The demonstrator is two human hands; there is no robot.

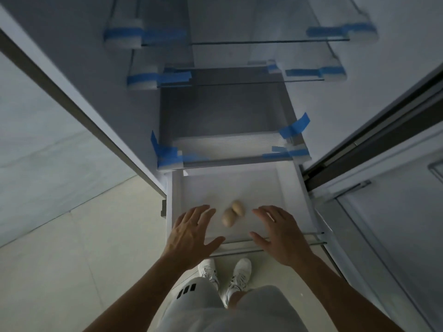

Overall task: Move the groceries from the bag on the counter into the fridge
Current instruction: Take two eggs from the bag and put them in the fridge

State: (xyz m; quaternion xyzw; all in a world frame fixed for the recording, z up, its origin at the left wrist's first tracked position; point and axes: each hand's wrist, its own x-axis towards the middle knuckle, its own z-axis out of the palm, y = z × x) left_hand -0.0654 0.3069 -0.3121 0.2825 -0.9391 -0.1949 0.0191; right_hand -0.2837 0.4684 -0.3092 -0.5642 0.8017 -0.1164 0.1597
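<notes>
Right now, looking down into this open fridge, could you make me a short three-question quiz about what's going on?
1. True or false: the left hand and the right hand are each gripping a potato.
2. How many potatoes lie in the pulled-out white drawer?
3. What colour is the tape on the glass shelves? A) red B) blue C) yellow

Key:
1. False; both hands are open with fingers spread, one on each side of the potatoes, holding nothing.
2. Two, resting against each other near the drawer's front.
3. B
</notes>
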